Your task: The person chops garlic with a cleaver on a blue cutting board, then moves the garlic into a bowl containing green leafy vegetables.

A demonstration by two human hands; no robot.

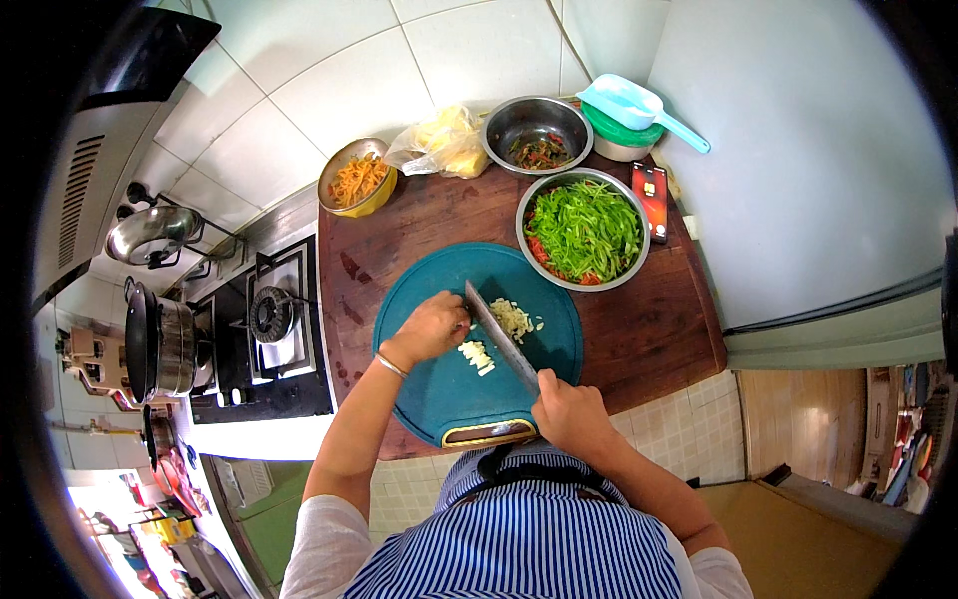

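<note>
My right hand [572,413] grips the handle of a kitchen knife [503,341]. Its blade slants over a round teal cutting board [419,400] with a yellow-edged handle slot. Beside the blade's left face, my left hand [435,327] has its fingers curled; whether they pinch a piece is hidden. Minced garlic [512,320] lies in a small heap right of the blade. On the left, near my left fingertips, is a short row of garlic slices [477,357].
Around the board on the wooden table [449,213] stand a bowl of shredded green and red peppers [587,228], a dark-lined steel bowl [537,135], orange shreds in a bowl [359,180], a plastic bag [441,142], a phone [650,202] and a blue scoop [625,101]. Left is a gas stove [273,314].
</note>
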